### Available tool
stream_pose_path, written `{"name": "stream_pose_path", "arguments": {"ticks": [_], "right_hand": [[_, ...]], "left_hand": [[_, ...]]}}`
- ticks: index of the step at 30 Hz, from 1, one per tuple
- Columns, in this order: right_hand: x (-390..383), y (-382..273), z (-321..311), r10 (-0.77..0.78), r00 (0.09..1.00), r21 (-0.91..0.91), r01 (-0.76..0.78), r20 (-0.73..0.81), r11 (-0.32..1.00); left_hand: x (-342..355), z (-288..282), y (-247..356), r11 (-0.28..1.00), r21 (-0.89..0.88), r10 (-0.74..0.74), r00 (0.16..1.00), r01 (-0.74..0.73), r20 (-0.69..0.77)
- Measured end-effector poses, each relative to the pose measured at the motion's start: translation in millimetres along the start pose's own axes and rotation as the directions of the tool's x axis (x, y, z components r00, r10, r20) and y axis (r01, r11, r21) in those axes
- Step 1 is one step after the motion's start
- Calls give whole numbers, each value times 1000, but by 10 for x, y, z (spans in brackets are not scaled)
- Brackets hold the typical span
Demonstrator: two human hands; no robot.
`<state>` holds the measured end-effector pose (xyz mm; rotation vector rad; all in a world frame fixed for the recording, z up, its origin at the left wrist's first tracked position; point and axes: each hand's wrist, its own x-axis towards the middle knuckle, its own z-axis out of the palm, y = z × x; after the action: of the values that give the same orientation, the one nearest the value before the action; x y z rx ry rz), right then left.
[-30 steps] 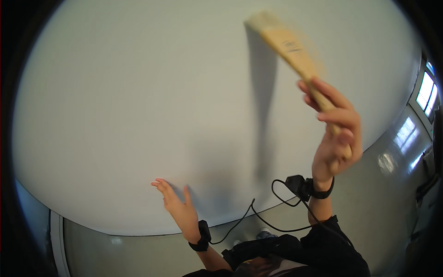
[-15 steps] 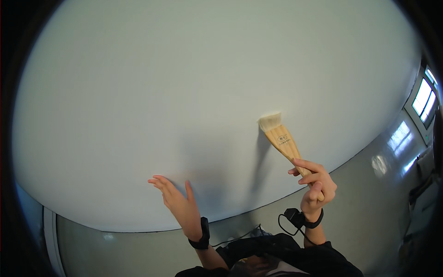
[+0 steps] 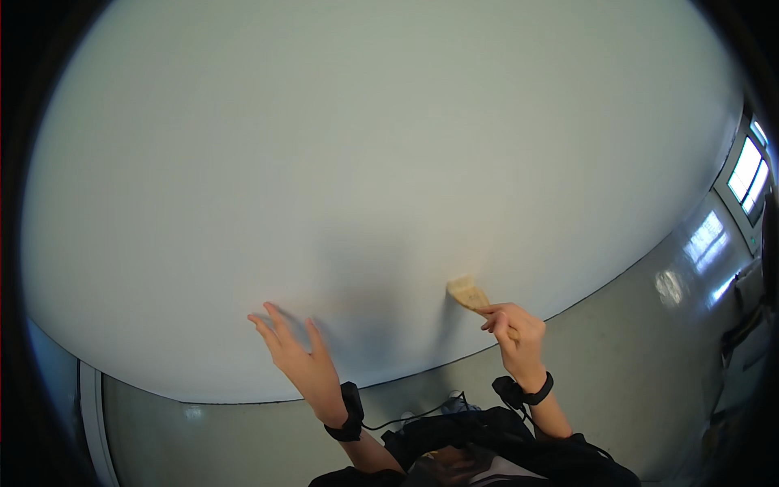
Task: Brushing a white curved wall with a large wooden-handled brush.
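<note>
My right hand [image 3: 518, 334] is closed around the handle of a flat wooden brush [image 3: 471, 295] with pale bristles. The bristle end points away from me at the broad white surface [image 3: 389, 146], low and right of its middle. Whether the bristles press on it is hard to make out. My left hand [image 3: 302, 361] is raised in front of the same surface near its lower edge, fingers spread and holding nothing. Both wrists wear black bands with small boxes and cables.
Below the white surface runs a smooth greenish-grey floor [image 3: 617, 357] with bright reflections at the right. A window [image 3: 746, 180] and some dark objects stand along the right rim. At the lower left is a pale vertical frame edge [image 3: 91, 414].
The brush and my right hand have moved down toward me and slightly left, and the brush now looks foreshortened. My left hand has shifted a little left, its fingers spreading wider.
</note>
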<state>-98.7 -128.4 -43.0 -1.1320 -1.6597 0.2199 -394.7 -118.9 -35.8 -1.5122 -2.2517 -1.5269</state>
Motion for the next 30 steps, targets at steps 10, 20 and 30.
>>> {"name": "stream_pose_path", "arguments": {"ticks": [10,20,30], "right_hand": [[620,-668,-318,-394,856,307,494,-334,813],[1498,-833,-148,-593,648,33,688,-478,725],[699,-311,42,-350,882,75,391,-315,917]], "left_hand": [[60,122,-415,1000,-22,18,1000,-18,-2],[-20,123,-99,991,-95,-85,991,95,103],[150,397,-27,997,55,-56,981,46,188]]}}
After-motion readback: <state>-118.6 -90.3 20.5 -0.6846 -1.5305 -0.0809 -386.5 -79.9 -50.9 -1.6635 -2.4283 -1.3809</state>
